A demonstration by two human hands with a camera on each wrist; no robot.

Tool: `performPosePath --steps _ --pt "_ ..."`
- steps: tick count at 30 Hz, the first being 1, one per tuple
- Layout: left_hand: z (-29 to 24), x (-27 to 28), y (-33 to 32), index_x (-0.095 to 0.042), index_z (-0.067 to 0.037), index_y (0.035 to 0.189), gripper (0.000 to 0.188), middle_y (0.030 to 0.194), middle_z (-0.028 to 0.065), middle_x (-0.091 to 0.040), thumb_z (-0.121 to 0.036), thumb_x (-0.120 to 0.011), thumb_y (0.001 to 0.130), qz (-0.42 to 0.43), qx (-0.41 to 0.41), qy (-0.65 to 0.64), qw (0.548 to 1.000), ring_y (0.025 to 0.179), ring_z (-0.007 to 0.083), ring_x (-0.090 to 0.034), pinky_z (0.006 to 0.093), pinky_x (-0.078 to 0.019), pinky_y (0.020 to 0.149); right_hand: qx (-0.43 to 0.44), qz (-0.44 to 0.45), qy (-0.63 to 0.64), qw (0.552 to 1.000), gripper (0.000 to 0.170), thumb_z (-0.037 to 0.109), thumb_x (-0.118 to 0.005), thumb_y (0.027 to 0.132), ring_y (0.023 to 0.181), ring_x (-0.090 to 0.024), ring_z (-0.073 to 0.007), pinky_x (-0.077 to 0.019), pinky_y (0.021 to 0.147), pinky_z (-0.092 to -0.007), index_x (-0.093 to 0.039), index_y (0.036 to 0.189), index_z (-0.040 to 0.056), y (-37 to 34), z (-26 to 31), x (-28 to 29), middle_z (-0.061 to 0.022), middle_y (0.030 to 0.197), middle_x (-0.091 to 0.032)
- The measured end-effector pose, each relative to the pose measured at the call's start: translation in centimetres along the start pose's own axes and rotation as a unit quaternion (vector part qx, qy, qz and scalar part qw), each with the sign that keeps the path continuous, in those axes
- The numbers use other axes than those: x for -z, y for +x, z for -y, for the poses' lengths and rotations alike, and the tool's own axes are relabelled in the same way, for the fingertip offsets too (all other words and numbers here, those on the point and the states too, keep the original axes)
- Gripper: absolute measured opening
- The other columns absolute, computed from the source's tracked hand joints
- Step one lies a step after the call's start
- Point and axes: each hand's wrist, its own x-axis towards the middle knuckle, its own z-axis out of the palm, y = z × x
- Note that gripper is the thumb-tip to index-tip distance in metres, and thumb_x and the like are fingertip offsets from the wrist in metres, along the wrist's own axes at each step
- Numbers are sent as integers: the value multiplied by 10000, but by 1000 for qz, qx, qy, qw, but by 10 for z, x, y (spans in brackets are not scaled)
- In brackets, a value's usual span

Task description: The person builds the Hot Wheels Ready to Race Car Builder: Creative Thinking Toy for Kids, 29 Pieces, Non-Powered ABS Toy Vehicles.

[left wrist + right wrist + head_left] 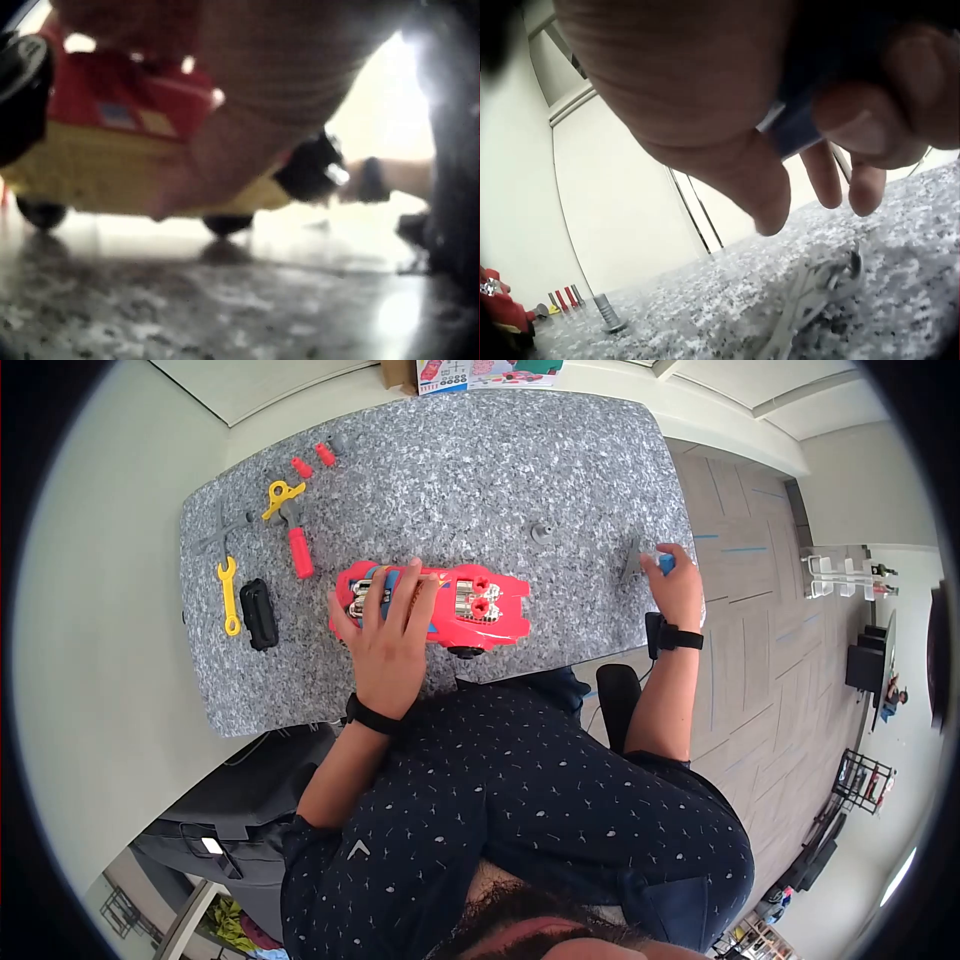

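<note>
A red toy car [505,622] lies near the table's front edge, its yellow lower side [97,165] showing in the left wrist view. Over its left part the left hand [388,645] grips the body, fingers spread across the top. At the right edge, the right hand [677,588] holds a small blue object [666,564], seen between thumb and fingers in the right wrist view; its full shape is hidden. Just below that hand, grey toy pliers [802,300] rest on the table. A grey bolt [541,534] stands between car and pliers.
At the table's left are a yellow wrench [229,596], a black piece [259,614], a red-handled hammer [300,550], a yellow tool [282,498], a grey tool [222,532] and red pieces [302,467]. Printed packaging [490,374] stands beyond the far edge of the table [440,470].
</note>
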Motion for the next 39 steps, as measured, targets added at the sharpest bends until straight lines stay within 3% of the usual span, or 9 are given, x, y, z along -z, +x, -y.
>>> performPosePath --steps 3,7,10,12,13,17,24,31,39 --pt "8 -1 3 -602 -129 1580 771 1687 53 -566 -53 -773 832 0 -7 -32 999 1494 370 -553 660 -325 1276 29 6 -31 999 414 288 -904 904 1003 -765 -439 -594 886 -499 -769 1192 24 -1 -7 -15 -250 1053 -794" --pt "21 22 13 -568 -90 1589 738 1586 138 -617 -26 -782 885 -38 66 -237 968 1420 329 -620 529 -448 1218 -2 49 15 999 367 205 -923 889 984 -781 -390 -602 875 -446 -749 1141 3 1 2 -13 -226 1052 -802" --pt "30 24 10 -508 -22 1584 622 1455 157 -656 -7 -755 1014 -105 172 -501 842 1308 194 -653 364 -539 1107 0 59 177 982 251 109 -890 933 861 -786 -275 -600 797 -378 -730 1091 -2 -3 14 -8 -162 994 -801" --pt "36 13 7 -490 4 1570 518 1444 110 -661 -71 -698 1101 -150 208 -650 715 1284 169 -658 371 -531 1123 48 36 288 956 144 32 -831 1001 711 -723 -125 -553 669 -292 -716 1082 2 -14 36 -2 -67 917 -767" --pt "33 21 8 -490 -1 1570 495 1437 103 -665 -86 -679 1120 -144 247 -719 633 1289 163 -655 366 -529 1125 53 60 332 940 147 27 -826 1004 706 -718 -124 -545 658 -288 -714 1096 1 -22 53 0 -61 911 -759" --pt "37 -11 -8 -491 -30 1609 462 1486 92 -688 -143 -604 1176 -150 311 -808 477 1318 201 -696 387 -557 1144 40 167 460 871 244 -9 -797 1011 682 -704 -113 -503 573 -256 -681 1224 17 -63 111 -8 -49 901 -726" --pt "7 -35 -17 -410 -131 1633 631 1557 58 -609 18 -691 1088 -187 262 -820 474 1434 201 -610 427 -525 1187 -47 353 499 790 279 33 -755 1056 814 -817 -173 -538 495 -244 -629 1305 24 -109 163 -74 -72 990 -738" --pt "21 -40 -19 -421 -180 1606 648 1553 32 -591 54 -702 1071 -203 232 -825 473 1421 180 -600 434 -519 1188 -28 410 564 716 452 92 -758 1086 917 -835 -196 -532 491 -227 -585 1494 5 -118 198 -53 -105 1089 -766" --pt "22 -40 -22 -434 -172 1590 625 1537 22 -586 53 -701 1070 -208 235 -838 446 1438 177 -579 433 -500 1208 -25 383 571 725 669 12 -773 1048 1054 -843 -262 -554 497 -233 -476 1648 16 -121 203 -51 -74 1102 -725"
